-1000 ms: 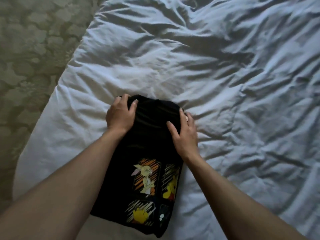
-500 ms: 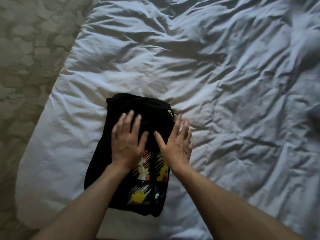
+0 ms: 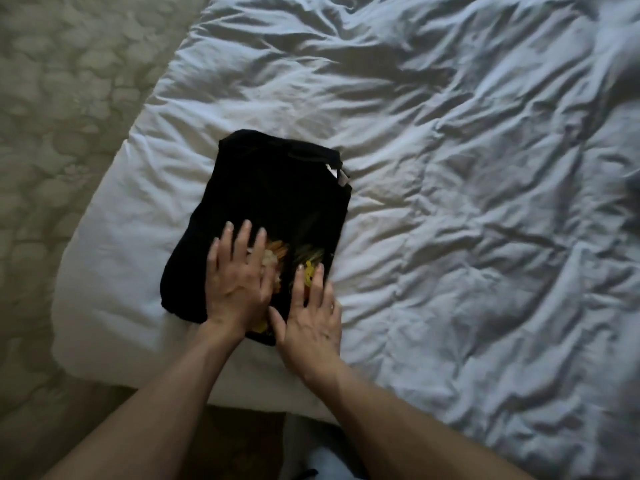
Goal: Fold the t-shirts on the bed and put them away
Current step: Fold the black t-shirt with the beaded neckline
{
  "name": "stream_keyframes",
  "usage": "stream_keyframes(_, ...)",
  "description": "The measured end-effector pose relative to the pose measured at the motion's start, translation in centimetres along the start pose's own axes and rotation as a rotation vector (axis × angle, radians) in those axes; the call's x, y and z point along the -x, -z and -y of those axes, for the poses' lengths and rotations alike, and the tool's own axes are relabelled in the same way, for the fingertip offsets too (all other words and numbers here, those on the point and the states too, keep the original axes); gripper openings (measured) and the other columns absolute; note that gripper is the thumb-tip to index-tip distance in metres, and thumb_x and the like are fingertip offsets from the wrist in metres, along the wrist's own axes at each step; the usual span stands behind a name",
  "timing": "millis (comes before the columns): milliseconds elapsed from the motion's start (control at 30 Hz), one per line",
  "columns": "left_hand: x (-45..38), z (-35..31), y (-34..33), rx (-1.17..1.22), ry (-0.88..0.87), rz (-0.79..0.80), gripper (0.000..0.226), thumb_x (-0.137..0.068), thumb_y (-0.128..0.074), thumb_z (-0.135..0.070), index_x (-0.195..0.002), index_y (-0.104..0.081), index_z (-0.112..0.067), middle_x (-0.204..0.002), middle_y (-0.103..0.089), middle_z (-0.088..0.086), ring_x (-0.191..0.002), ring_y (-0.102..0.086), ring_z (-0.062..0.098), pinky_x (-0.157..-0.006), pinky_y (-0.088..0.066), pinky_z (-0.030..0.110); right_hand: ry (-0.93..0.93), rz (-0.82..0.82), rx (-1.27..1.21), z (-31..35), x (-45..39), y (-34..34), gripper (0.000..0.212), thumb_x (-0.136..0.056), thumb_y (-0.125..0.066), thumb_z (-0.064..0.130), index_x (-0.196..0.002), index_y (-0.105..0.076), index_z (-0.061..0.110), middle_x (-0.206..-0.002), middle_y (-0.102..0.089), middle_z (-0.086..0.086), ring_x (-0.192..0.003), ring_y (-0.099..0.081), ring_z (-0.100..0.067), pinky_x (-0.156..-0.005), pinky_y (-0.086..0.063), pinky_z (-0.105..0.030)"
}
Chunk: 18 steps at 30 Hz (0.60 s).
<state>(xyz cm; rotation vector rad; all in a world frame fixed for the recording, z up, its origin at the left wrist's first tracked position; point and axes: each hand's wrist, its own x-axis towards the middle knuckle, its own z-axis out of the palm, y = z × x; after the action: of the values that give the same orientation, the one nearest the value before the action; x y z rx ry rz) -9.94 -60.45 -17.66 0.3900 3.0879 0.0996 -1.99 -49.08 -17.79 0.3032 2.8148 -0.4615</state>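
Folded black cotton t-shirt with yellow and orange cartoon print (image 3: pixel 277 202) lies flat near the corner of the bed, on the wrinkled white duvet (image 3: pixel 450 168). My left hand (image 3: pixel 237 280) rests palm-down on the shirt's near half, fingers straight and spread, gripping nothing. My right hand (image 3: pixel 311 317) lies flat at the shirt's near right corner, fingers straight over the print, palm partly on the duvet. Patterned beige carpet (image 3: pixel 69 116) at left.

One black t-shirt (image 3: pixel 273 202) is counted, folded on one bed (image 3: pixel 450 202) under one white duvet. Two hands are seen: one left hand (image 3: pixel 239 278), one right hand (image 3: pixel 311 320). Two white tags (image 3: pixel 337 173) are spotted at the collar.
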Motion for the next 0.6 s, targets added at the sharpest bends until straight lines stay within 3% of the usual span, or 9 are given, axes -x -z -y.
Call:
stream_keyframes(167,3.2,-2.3,1.9,0.055,0.080,0.056,0.058,-0.095,-0.033,-0.041,-0.136,-0.056,-0.008,-0.139,-0.054,0.019,-0.133,-0.045,0.038,-0.106,-0.036,0.052,0.153,0.159,-0.042,-1.9,2.1,4.0,0.071,-0.094,-0.035,0.054,-0.153,-0.023,0.017,-0.151,-0.033,-0.017,-0.134,-0.036,-0.037,-0.107,-0.035,-0.048)
stream_keyframes(333,2.8,-9.1,5.8,0.279,0.077,0.031,0.057,-0.091,-0.034,-0.043,-0.123,-0.066,-0.008,-0.117,-0.067,0.013,-0.108,-0.062,0.035,-0.088,-0.048,0.045,0.122,0.067,-0.069,-5.6,1.0,11.8,0.035,-0.096,-0.045,0.038,-0.120,-0.050,0.014,-0.123,-0.054,-0.014,-0.115,-0.050,-0.036,-0.094,-0.039,-0.044)
stream_keyframes(500,2.9,-15.3,10.6,0.414,0.111,0.032,0.045,-0.098,-0.038,-0.039,-0.127,-0.062,-0.015,-0.120,-0.064,0.010,-0.109,-0.060,0.032,-0.087,-0.046,0.042,0.078,0.107,-0.040,-10.0,2.2,18.3,0.035,-0.097,-0.042,0.033,-0.123,-0.051,0.010,-0.129,-0.052,-0.014,-0.120,-0.048,-0.034,-0.097,-0.040,-0.042)
stream_keyframes(600,2.2,-18.7,13.0,0.472,0.089,0.117,0.037,-0.099,-0.047,-0.041,-0.125,-0.063,-0.021,-0.120,-0.066,0.004,-0.111,-0.060,0.027,-0.087,-0.046,0.037,0.030,0.103,-0.066,-13.1,3.7,21.7,0.036,-0.097,-0.041,0.033,-0.124,-0.051,0.011,-0.130,-0.053,-0.012,-0.120,-0.050,-0.032,-0.096,-0.041,-0.040)
